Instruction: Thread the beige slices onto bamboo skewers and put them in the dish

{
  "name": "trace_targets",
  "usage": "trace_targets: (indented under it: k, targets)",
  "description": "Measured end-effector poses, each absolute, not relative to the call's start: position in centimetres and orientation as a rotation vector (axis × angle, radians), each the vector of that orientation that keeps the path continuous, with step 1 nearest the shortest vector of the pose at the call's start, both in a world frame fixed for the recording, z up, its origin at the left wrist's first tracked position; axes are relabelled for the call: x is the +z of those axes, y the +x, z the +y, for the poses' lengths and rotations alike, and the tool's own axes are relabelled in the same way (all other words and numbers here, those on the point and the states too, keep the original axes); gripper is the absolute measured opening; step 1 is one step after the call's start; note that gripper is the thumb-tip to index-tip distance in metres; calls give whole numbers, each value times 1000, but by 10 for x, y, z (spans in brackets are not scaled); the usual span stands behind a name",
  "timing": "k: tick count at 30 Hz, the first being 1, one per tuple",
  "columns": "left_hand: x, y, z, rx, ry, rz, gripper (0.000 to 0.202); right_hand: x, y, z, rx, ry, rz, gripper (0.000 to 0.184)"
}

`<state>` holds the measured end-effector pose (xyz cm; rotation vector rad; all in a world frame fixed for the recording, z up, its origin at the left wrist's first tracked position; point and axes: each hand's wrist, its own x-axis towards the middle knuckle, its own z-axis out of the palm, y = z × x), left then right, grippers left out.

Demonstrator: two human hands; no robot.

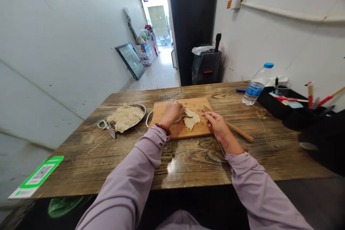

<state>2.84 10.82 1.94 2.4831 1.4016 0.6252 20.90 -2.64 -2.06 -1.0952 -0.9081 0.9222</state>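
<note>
My left hand (173, 111) is closed over the left part of the wooden cutting board (164, 133), its fingers pinching at a thin beige food slice that they mostly cover. Right beside it, more beige food slices (191, 118) lie in a loose pile on the board. At the board's right edge my right hand (217, 124) pinches a thin bamboo skewer (221, 147), which runs down under the palm toward the wrist. Behind that hand a bundle of bamboo skewers (241, 132) rests partly on the board and partly on the table.
To the left, a metal plate (142, 109) holds skewered beige slices (125, 116), with sticks jutting over its edge near green-handled scissors (102, 124). A water bottle (254, 86) and black organizer (283, 109) stand right. A QR card (40, 176) lies at the table's left corner.
</note>
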Motion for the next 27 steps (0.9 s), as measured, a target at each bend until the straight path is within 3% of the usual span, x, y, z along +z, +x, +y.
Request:
trace_targets:
  k: [4, 8, 12, 19, 27]
  targets:
    - [23, 28, 109, 786, 2231, 1391, 24, -19, 208, -26, 923, -1112, -870, 36]
    - [27, 11, 103, 1061, 1655, 1196, 14, -18, 208, -29, 956, -1121, -850, 38]
    - [28, -14, 81, 1058, 1092, 1038, 1, -17, 210, -32, 1015, -1124, -826, 36]
    - [17, -44, 41, 1075, 723, 935, 19, -23, 208, -38, 938, -1175, -946, 32]
    - [7, -46, 29, 1081, 646, 812, 22, -16, 155, -49, 922, -1247, -1317, 32]
